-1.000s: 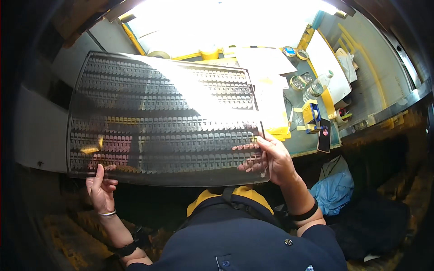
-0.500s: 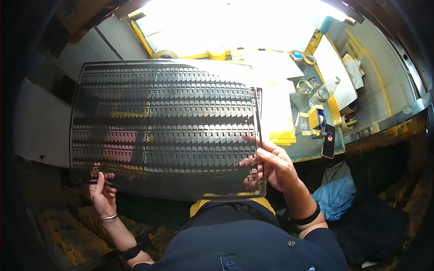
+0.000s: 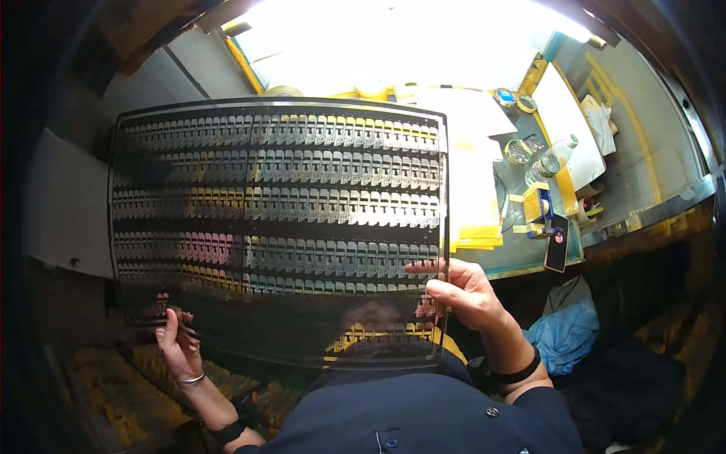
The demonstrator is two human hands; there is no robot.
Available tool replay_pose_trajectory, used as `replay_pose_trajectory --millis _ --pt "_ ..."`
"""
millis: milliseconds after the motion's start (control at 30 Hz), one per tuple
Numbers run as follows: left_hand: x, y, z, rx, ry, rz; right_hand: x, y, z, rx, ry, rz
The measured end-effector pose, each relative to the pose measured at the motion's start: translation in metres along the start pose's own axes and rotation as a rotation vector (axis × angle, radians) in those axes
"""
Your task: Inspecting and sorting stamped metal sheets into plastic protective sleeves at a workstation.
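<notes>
A large dark, see-through sheet [image 3: 333,234], like a film negative, is held up in front of my body. Rows of small repeating clear shapes run across it, and light and colours from behind show through them. My left hand [image 3: 180,348] pinches its lower left corner, thumb on the near face. At the lower right edge my right hand [image 3: 470,296] grips it, thumb in front and fingers behind, partly visible through the clear shapes. The sheet hides the left part of the bench.
A brightly lit panel [image 3: 393,45] glows at the back. On the bench's right lie yellow-edged papers [image 3: 473,197], a plastic bottle [image 3: 550,163], a blue tape dispenser [image 3: 538,208], a phone [image 3: 557,242] and small round tins [image 3: 518,151]. Blue cloth [image 3: 566,333] hangs low right.
The sheet has tilted more upright toward me, its lower edge now lower and its right edge further right. Both hands have shifted down slightly with it, still gripping.
</notes>
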State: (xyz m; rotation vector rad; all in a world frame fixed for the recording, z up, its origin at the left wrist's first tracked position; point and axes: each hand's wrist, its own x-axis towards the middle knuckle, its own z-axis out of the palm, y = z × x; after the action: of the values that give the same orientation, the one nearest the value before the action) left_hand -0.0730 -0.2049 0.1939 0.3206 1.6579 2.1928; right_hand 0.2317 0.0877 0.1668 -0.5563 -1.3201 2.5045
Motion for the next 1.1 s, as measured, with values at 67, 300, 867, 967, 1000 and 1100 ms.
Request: replay_pose_trajectory --millis 67,300,867,967,1000,1100 --pt "0.001 -0.002 -0.005 -0.011 -0.020 0.003 0.000 0.001 0.002 0.025 0.007 -0.003" --pt "0.002 -0.002 -0.003 -0.096 -0.058 0.032 0.007 0.008 -0.002 -0.008 -0.005 -0.035" --pt "-0.004 0.000 0.002 -0.120 -0.108 0.089 0.008 0.004 0.000 0.016 0.026 -0.101" --pt "-0.012 0.010 0.031 -0.141 -0.046 0.007 0.008 -0.002 -0.002 0.037 0.146 -0.129" --pt "-0.011 0.010 0.037 -0.035 -0.013 0.009 0.010 -0.003 -0.003 0.072 0.221 -0.194" --pt "-0.014 0.014 0.065 0.152 0.004 0.017 0.014 -0.006 -0.010 0.160 0.320 -0.291"
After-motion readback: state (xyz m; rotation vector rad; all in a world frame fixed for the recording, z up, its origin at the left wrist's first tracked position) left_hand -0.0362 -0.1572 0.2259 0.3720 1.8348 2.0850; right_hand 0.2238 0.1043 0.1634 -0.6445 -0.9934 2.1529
